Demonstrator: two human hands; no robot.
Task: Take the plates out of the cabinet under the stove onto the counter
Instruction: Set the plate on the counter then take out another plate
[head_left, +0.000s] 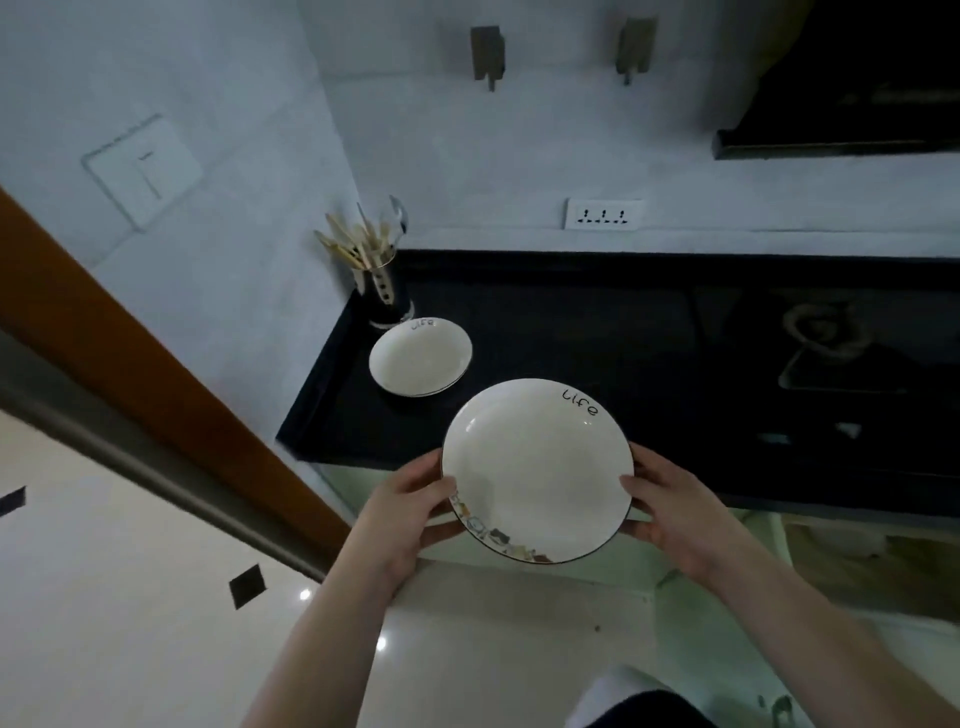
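I hold a white plate (535, 467) with a dark rim, the word "life" and a coloured pattern near its edge, over the front edge of the black counter (597, 338). My left hand (405, 504) grips its left rim and my right hand (675, 509) grips its right rim. A second white plate (420, 357) marked "life" lies on the counter's left end, apart from the held one. The cabinet under the stove is out of view apart from pale fronts below the counter.
A metal holder with chopsticks and spoons (375, 275) stands in the counter's back left corner, just behind the lying plate. A stove burner (826, 332) sits to the right. A wall socket (602, 214) is above the counter; a wooden door frame (156, 374) runs at left.
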